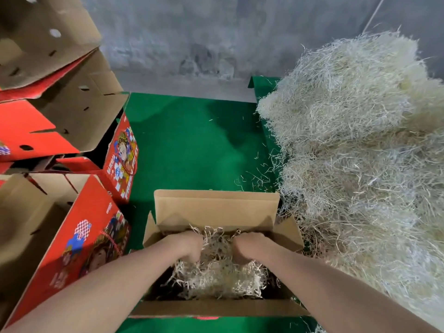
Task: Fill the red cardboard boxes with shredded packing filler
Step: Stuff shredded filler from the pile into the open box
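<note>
Open box (216,207) at 6 o'clock is judged part-filled, its filler (216,280) leaving dark gaps at both sides; left hand (189,246) and right hand (247,248) both clutch that filler, while the red boxes (91,236) at 9 o'clock show none and the pile (360,152) at 3 o'clock stands large.
</note>
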